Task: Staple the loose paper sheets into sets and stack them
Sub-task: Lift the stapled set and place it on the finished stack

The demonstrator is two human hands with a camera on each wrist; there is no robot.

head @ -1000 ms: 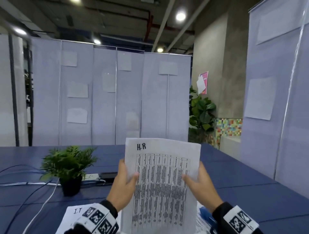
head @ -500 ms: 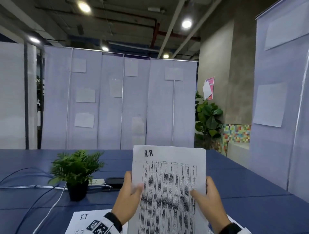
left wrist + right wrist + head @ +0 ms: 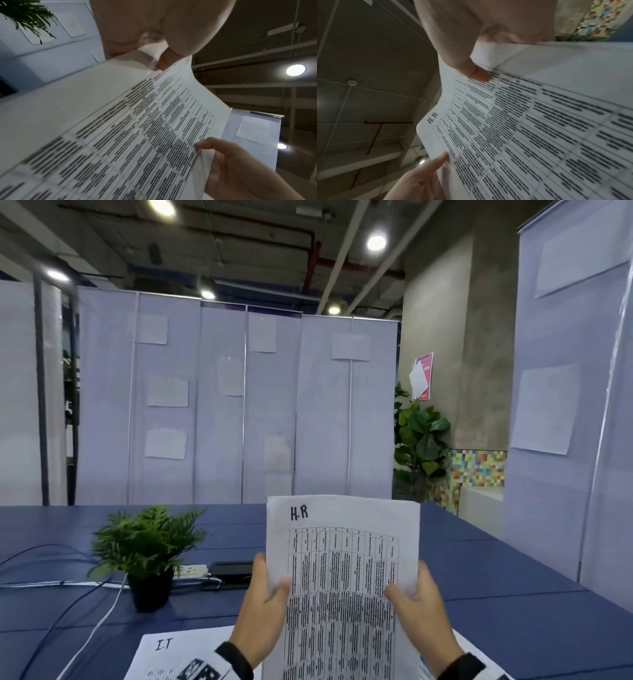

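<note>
Holding a sheaf of printed sheets (image 3: 342, 577) upright above the table (image 3: 513, 628), both hands grasp it by its side edges. Left hand (image 3: 263, 607): thumb over the printed face, fingers behind the left edge. Right hand (image 3: 421, 614): thumb on the face at the right edge, fingers behind. Top sheet marked "H.R", table of dark text lines below. Wrist views show more than one sheet, edges slightly fanned near the thumbs. Below the left wrist, flat on the table, a sheet marked "I.T" (image 3: 171, 652). Beyond the left fingers, a small potted plant (image 3: 147, 553), a white power strip (image 3: 191, 570), a dark phone (image 3: 233, 568), cables (image 3: 44, 583). Further off, white partition panels (image 3: 222, 405).
</note>
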